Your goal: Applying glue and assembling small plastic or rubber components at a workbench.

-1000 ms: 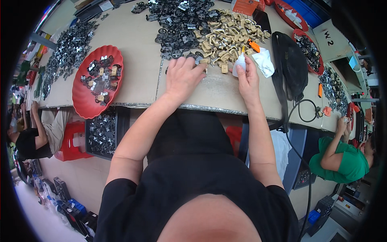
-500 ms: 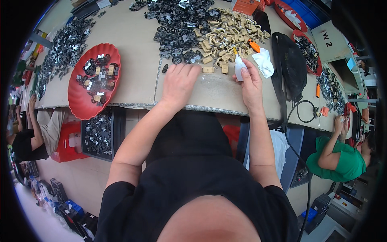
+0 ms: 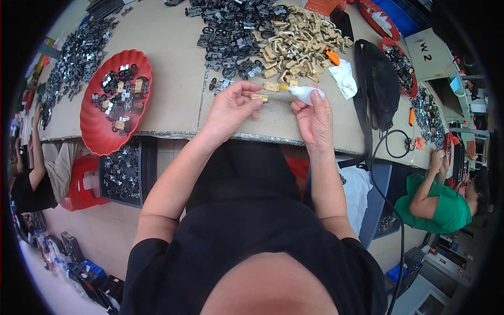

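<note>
My left hand (image 3: 231,109) pinches a small tan part (image 3: 260,97) between thumb and fingertips, just above the table near its front edge. In my right hand (image 3: 315,116) is a small white squeeze bottle (image 3: 306,95). It lies tilted on its side, its yellow nozzle (image 3: 283,86) aimed left and a little above the held part. Another tan part (image 3: 271,86) lies on the table by the nozzle tip. Beyond my hands spread a heap of tan parts (image 3: 299,44) and a heap of black wheeled pieces (image 3: 231,37). One wheeled piece (image 3: 220,84) sits beside my left hand.
A red scalloped tray (image 3: 92,123) with several assembled pieces stands at left, near a pile of dark parts (image 3: 79,58). To the right are a white tissue (image 3: 344,79), an orange tool (image 3: 332,56), a black bag (image 3: 379,86) and a cable (image 3: 394,205). Other people work at both sides.
My left hand has turned and now holds a tan part. My right hand has tipped the bottle from upright to sideways, nozzle leftward, and moved slightly left.
</note>
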{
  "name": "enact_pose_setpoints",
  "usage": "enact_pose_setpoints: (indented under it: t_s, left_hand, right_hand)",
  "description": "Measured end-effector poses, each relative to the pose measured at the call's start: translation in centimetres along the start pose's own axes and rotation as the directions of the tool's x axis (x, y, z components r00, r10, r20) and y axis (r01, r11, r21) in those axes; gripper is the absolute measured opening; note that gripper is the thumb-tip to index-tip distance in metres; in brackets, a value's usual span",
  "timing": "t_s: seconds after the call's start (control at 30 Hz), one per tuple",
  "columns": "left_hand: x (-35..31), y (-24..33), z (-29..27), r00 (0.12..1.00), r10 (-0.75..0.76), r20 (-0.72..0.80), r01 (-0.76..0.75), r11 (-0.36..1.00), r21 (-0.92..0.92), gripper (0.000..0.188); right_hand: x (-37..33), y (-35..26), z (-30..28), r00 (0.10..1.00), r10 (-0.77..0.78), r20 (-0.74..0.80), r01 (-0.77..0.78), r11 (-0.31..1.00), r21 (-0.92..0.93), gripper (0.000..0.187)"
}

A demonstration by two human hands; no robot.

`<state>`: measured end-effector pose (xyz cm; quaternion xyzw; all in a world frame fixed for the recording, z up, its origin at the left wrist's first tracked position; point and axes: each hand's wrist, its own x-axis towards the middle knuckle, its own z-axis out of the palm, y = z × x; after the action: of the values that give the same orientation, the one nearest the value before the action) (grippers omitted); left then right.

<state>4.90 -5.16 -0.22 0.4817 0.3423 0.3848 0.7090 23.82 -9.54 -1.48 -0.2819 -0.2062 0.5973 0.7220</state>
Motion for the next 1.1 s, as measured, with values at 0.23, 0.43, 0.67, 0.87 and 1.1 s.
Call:
enact_pose_setpoints:
  t_s: [0.23, 0.43, 0.67, 0.87, 1.1]
  left_hand:
    - [0.4, -1.0, -0.6, 0.999, 0.027, 0.017, -0.029, 0.993, 0.118, 0.028]
    - [0.5, -1.2, -0.5, 0.999, 0.049, 0.02, -0.051, 0.995, 0.084, 0.029]
    - [0.4, -1.3, -0.8, 0.999, 0.032, 0.026, -0.035, 0.991, 0.126, 0.024]
    - [0.5, -1.5, -0.8, 0.998, 0.052, 0.026, -0.055, 0.991, 0.121, 0.024]
    - [0.4, -1.4, -0.7, 0.999, 0.048, 0.026, -0.051, 0.991, 0.122, 0.025]
  right_hand:
    - [-0.3, 0.8, -0.8, 0.993, -0.116, -0.005, 0.114, 0.983, -0.145, 0.016]
    - [-1.0, 1.3, 0.5, 0.974, -0.222, 0.05, 0.226, 0.921, -0.316, 0.022]
    - [-1.8, 1.7, 1.1, 0.945, -0.279, 0.171, 0.326, 0.748, -0.579, 0.026]
    - [-1.9, 1.7, 1.2, 0.94, -0.285, 0.189, 0.339, 0.707, -0.621, 0.025]
    - [-1.9, 1.7, 1.2, 0.941, -0.281, 0.186, 0.334, 0.694, -0.638, 0.024]
